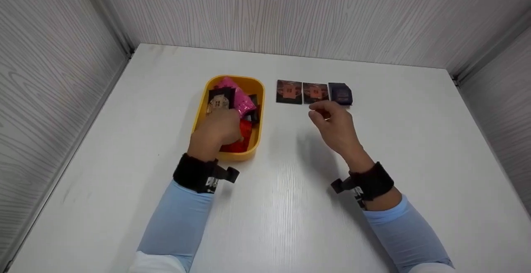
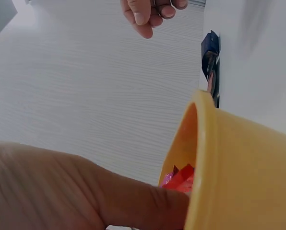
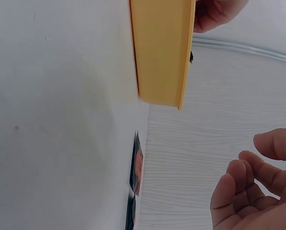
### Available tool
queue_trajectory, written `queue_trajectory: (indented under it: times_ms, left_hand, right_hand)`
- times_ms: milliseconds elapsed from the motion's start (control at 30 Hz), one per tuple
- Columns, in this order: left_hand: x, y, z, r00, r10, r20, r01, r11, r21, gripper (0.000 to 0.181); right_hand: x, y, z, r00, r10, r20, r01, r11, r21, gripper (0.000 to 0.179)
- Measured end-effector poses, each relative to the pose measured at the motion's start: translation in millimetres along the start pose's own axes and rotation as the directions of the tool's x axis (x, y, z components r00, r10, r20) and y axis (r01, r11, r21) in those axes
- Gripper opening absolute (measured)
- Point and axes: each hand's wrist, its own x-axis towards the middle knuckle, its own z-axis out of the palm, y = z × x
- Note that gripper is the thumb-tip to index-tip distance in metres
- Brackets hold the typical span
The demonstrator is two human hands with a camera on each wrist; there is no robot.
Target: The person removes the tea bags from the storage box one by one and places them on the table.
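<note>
A yellow tray (image 1: 255, 86) holds several sachets: a pink one (image 1: 236, 94), a black and beige one (image 1: 220, 98) and red ones (image 1: 240, 138). My left hand (image 1: 220, 127) reaches down into the tray among them; its fingertips are hidden. To the right of the tray, three sachets lie in a row: two dark ones with red prints (image 1: 289, 91) (image 1: 315, 92) and a dark blue one (image 1: 340, 93). Just in front of that row hovers my right hand (image 1: 330, 121), fingers loosely curled, palm empty in the right wrist view (image 3: 258, 191).
The white table (image 1: 290, 206) is boxed in by grey wood-grain walls (image 1: 290, 11) on the left, back and right. The tray's outer wall (image 3: 160, 48) stands close to the left of the sachet row (image 3: 136, 167).
</note>
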Motion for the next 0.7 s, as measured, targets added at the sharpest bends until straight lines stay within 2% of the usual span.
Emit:
queue_trajectory:
  times_ms: [67, 100, 200, 233, 300, 367, 467, 533, 600, 633, 700]
  left_hand:
    - [-4.1, 0.7, -5.8, 1.000, 0.015, 0.012, -0.015, 1.000, -0.019, 0.036]
    - [-6.5, 0.9, -9.5, 1.000, 0.025, -0.001, -0.025, 0.999, -0.047, 0.040]
    - [-15.8, 1.7, -23.7, 0.994, 0.034, -0.104, -0.053, 0.981, -0.186, 0.048]
    - [-18.4, 2.1, -27.3, 0.987, 0.032, -0.157, -0.070, 0.967, -0.244, 0.052]
    - [-23.0, 5.3, -32.2, 0.970, 0.020, -0.242, -0.111, 0.922, -0.370, 0.060]
    - [-24.7, 11.5, -32.1, 0.962, 0.012, -0.274, -0.147, 0.867, -0.476, 0.061]
    - [-22.9, 24.2, -23.1, 0.964, 0.062, -0.260, -0.210, 0.779, -0.591, 0.059]
    - [-20.6, 33.0, -14.6, 0.966, 0.110, -0.235, -0.240, 0.726, -0.645, 0.053]
    - [-18.3, 39.6, -6.3, 0.964, 0.152, -0.219, -0.262, 0.693, -0.672, 0.046]
    - [-17.4, 42.3, -2.6, 0.963, 0.162, -0.214, -0.266, 0.690, -0.673, 0.044]
    - [-15.7, 46.2, 3.6, 0.964, 0.173, -0.204, -0.265, 0.707, -0.656, 0.041]
  right_hand:
    - [-0.5, -1, 2, 1.000, 0.001, 0.018, -0.001, 1.000, 0.002, 0.022]
    - [-0.9, -2, 3, 1.000, 0.000, 0.025, 0.000, 1.000, 0.003, 0.021]
    - [-2.9, -7, 5, 0.999, -0.008, 0.036, 0.008, 1.000, 0.020, 0.021]
    - [-4.0, -8, 6, 0.999, -0.013, 0.036, 0.012, 0.999, 0.030, 0.021]
    - [-6.7, -13, 7, 0.999, -0.022, 0.039, 0.019, 0.998, 0.065, 0.020]
    - [-9.4, -18, 9, 0.998, -0.023, 0.052, 0.017, 0.992, 0.122, 0.021]
    - [-12.6, -23, 14, 0.994, 0.001, 0.111, -0.028, 0.970, 0.240, 0.028]
    - [-13.9, -25, 18, 0.986, 0.026, 0.165, -0.079, 0.943, 0.323, 0.040]
    - [-14.6, -26, 20, 0.976, 0.050, 0.212, -0.133, 0.908, 0.398, 0.054]
    - [-14.9, -27, 21, 0.972, 0.059, 0.226, -0.154, 0.889, 0.431, 0.059]
    - [-15.3, -27, 21, 0.972, 0.068, 0.225, -0.172, 0.859, 0.482, 0.064]
